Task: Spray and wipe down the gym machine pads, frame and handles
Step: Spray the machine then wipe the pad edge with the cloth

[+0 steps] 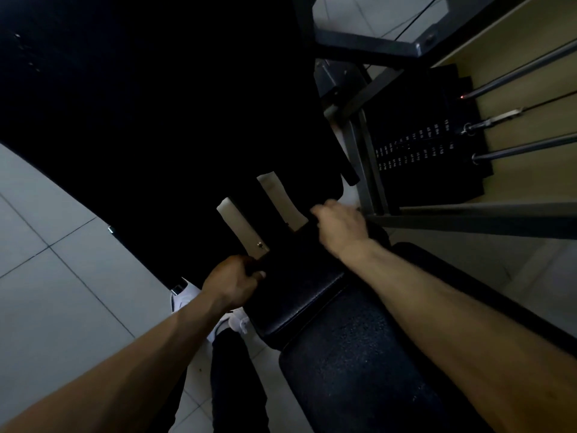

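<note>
Left hand [231, 284] and right hand [340, 225], fingers curled round one black pad [299, 276], two white struts [276, 198] behind

Between left hand [231, 285] and right hand [340, 226], upper pad [299, 285]: black leather-like covering, smooth, faintly glossy, seamed along the near edge. Nearer than both hands, lower pad [359, 370]: black, grainy, matt. Just beyond the left hand, two pale strips [235, 225], smooth and dull, with a small shiny screw [259, 244]. Beyond the right hand, grey matt metal frame [368, 170], bright polished guide rods [515, 71], matt black weight stack [415, 120]. Left of the left hand, smooth pale floor tiles [62, 276].
</note>
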`<state>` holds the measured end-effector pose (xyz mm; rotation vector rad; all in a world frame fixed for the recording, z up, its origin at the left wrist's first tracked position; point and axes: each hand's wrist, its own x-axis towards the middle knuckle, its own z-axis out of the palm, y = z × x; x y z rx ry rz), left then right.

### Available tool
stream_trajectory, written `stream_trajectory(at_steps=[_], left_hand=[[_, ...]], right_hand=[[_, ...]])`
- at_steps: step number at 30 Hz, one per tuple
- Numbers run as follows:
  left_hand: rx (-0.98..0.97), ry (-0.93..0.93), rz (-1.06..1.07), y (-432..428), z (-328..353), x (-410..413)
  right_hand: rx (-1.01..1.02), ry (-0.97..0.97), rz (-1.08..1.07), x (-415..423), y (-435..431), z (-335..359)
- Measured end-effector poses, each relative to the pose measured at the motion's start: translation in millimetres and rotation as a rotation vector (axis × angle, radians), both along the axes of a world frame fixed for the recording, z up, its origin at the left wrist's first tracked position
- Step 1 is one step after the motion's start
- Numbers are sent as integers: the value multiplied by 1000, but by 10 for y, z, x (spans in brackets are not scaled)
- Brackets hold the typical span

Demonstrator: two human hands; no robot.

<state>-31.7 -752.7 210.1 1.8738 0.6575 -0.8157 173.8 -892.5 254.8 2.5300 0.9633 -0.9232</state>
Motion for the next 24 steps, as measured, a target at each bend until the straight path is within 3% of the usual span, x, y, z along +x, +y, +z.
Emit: stream_trajectory(at_steps=[4,6,8,11,13,18,20,24], left_hand=[[53,40,-19,-20,10,82],[64,73,-4,-30,35,157],[29,31,27,-50,106,247],[-224,-5,129,-160,286,471],[-349,41,81,-280,363,605],[-364,82,-44,-407,357,650],[-397,99,-33,-394,336,666],[-429,117,-40,-373,320,709]], right_hand=[[67,316,140,-676,259,-24],[84,374,148,-639,267,-27],[68,304,79,-339,165,-9],[6,68,-110,226,-56,9],[-17,-18,-297,510,-150,-36],[5,431,-781,876,-275,-108],[-12,527,-783,937,-376,-3],[-212,569,-577,1100,-580,598]])
